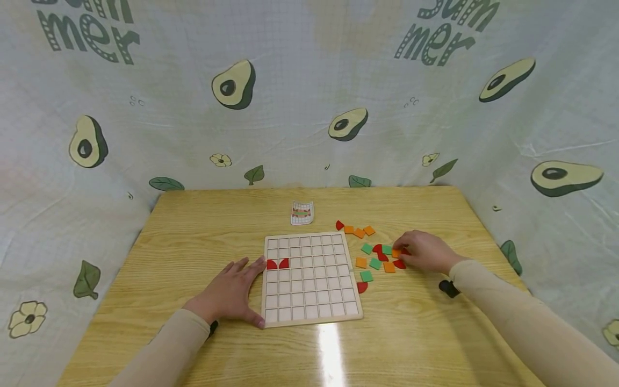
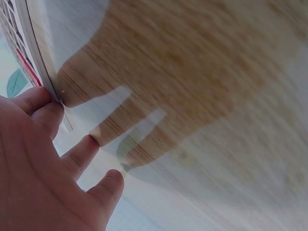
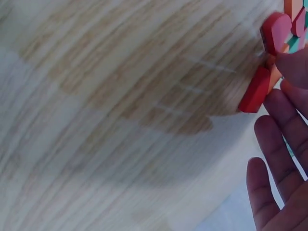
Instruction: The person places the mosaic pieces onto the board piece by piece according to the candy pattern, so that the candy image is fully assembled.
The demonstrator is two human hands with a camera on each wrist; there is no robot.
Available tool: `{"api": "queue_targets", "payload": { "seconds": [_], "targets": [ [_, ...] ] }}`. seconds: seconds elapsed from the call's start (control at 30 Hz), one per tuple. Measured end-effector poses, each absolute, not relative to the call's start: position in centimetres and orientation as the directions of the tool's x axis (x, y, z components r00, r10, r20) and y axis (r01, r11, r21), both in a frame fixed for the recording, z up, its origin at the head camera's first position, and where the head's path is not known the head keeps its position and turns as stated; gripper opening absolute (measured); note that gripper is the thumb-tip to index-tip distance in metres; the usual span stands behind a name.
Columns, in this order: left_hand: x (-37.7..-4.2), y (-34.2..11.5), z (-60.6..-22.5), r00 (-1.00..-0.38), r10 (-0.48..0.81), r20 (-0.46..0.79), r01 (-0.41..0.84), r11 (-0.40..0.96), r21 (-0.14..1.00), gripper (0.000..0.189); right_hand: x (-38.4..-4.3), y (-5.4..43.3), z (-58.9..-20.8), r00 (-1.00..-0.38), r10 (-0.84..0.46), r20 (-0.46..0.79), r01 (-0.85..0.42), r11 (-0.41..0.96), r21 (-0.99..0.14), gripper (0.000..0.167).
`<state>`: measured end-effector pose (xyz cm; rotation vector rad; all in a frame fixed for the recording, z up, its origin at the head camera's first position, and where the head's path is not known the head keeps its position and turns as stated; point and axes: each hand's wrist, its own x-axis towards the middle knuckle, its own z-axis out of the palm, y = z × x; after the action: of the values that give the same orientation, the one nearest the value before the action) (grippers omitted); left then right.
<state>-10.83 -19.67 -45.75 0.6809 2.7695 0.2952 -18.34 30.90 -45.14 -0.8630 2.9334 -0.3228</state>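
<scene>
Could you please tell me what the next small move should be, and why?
I'd judge that the right hand might lift the orange tile at its fingertips toward the board: only two red pieces sit in the board's cells, and the left hand touches its edge.

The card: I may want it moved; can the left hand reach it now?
Probably yes: the left hand is spread at the left edge of the board, and only the board's flat corner and bare table lie between hand and card.
</scene>
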Motion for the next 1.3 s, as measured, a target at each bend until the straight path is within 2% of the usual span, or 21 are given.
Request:
{"api": "queue_targets", "payload": {
  "seconds": [0.3, 0.67, 1.1, 1.3],
  "targets": [
    [-10.8, -19.7, -45.8, -0.853, 0.479, -0.207, 0.424, 0.867, 0.261, 0.137, -18.4, 31.1, -45.6, -0.831, -0.556, 0.0, -0.548, 0.82, -0.165, 0.023],
    [-10.8, -19.7, -45.8, -0.853, 0.477, -0.212, 0.421, 0.869, 0.261, 0.137, -18.5, 30.8, -45.5, -0.854, -0.52, 0.017, -0.515, 0.839, -0.177, 0.025],
    [-10.7, -19.7, -45.5, -0.852, 0.475, -0.218, 0.415, 0.868, 0.272, 0.137, -19.3, 30.0, -45.0, -0.849, -0.523, 0.072, -0.526, 0.826, -0.204, 0.025],
    [-10.7, -19.7, -45.6, -0.852, 0.475, -0.221, 0.41, 0.867, 0.282, 0.137, -20.2, 26.4, -44.4, -0.817, -0.574, 0.043, -0.562, 0.779, -0.279, 0.025]
  ]
}}
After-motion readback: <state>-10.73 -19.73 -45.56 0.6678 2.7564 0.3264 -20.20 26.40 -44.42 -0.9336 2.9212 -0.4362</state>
